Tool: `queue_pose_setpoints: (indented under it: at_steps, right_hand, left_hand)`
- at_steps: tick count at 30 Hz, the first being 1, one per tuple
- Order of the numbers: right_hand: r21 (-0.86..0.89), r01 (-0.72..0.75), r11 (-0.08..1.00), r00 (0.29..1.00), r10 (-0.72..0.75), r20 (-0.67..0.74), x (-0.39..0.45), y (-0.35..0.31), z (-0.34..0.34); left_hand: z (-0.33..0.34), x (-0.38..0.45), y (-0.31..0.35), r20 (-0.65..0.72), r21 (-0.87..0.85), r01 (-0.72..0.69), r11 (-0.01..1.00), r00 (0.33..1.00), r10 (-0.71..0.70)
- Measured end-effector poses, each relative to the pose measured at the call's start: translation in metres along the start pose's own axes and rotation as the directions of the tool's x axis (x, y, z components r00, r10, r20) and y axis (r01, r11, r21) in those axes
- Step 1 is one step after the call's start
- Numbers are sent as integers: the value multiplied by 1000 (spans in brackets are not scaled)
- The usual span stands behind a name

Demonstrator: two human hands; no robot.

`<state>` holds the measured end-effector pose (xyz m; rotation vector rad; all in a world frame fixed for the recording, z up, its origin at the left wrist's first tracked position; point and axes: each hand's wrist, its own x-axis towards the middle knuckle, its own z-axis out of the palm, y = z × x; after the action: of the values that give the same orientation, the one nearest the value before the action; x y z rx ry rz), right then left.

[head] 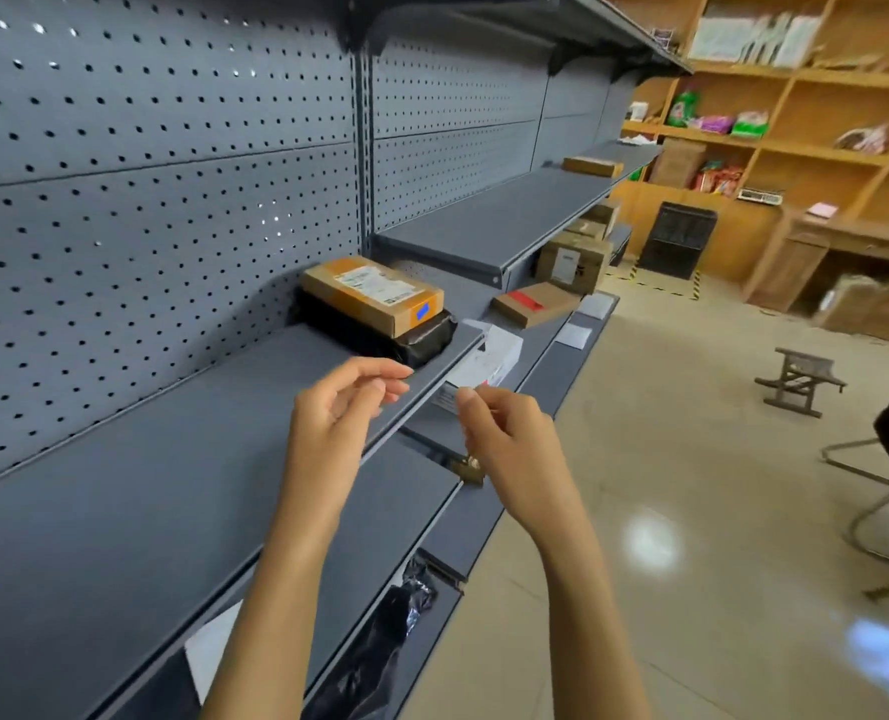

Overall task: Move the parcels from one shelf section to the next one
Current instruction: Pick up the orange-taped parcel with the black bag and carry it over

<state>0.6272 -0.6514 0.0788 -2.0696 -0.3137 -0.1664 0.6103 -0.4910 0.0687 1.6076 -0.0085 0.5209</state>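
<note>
Your left hand (341,407) and right hand (505,439) hover empty, fingers loosely curled, over the grey metal shelf (146,485). The cardboard parcel (375,293) sits atop a black-wrapped parcel (411,340) at the shelf's far end, pegboard (146,174) behind.

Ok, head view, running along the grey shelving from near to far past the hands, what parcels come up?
Black plastic bag on a lower shelf → orange-taped carton stacked on a black parcel → flat box with a red label → brown box on the far upper shelf.
</note>
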Motion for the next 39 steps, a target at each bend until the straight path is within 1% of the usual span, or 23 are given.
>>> queue_pose_setpoints:
  at_steps: [3, 6, 10, 14, 19, 21, 23, 26, 28, 30, 32, 33, 37, 39]
  right_hand:
    - [39, -17, 999, 1000, 18, -18, 33, 20, -5]
    - [41, -69, 997, 997, 70, -16, 60, 39, -8]
    - [77, -75, 994, 997, 75, 1, 98, 53, -7]
    - [147, -69, 987, 995, 57, 84, 132, 58, 0]
    - [132, -95, 987, 982, 71, 177, 184, 74, 6]
    - [136, -86, 987, 976, 56, 211, 209, 81, 4]
    - [144, -63, 988, 976, 31, 213, 227, 87, 3]
    - [174, -19, 985, 975, -21, 223, 249, 100, 2]
    - [225, 5, 974, 970, -60, 236, 260, 109, -1]
    - [280, 14, 960, 963, -88, 253, 268, 118, -2]
    - [289, 22, 957, 946, -113, 303, 276, 127, -1]
    - [288, 13, 958, 929, -118, 350, 279, 129, 1]
    - [297, -50, 953, 821, -130, 556, 284, 129, 12]
    - [294, -40, 955, 788, -150, 596, 288, 127, 16]
  left_hand:
    - [18, 32, -16, -51, -54, 32, 998, 998, -35]
    - [37, 55, -32, -110, -100, 86, 991, 989, -97]
    - [48, 82, -44, -141, -66, 94, 993, 985, -102]
    - [49, 105, -57, -196, -5, 117, 993, 974, -116]
    - [62, 134, -70, -343, 36, 172, 985, 928, -149]
    - [74, 146, -72, -400, 48, 174, 984, 905, -141]
    - [83, 154, -74, -433, 42, 163, 986, 892, -129]
    - [96, 166, -82, -503, 30, 142, 989, 857, -108]
    - [103, 171, -91, -541, 29, 133, 991, 836, -97]
    - [108, 174, -102, -585, 33, 153, 988, 804, -105]
    - [114, 174, -107, -624, 35, 188, 982, 772, -125]
    - [118, 173, -106, -639, 28, 204, 979, 757, -139]
    - [127, 173, -96, -668, -60, 235, 970, 712, -214]
    - [127, 173, -94, -679, -91, 259, 961, 690, -251]
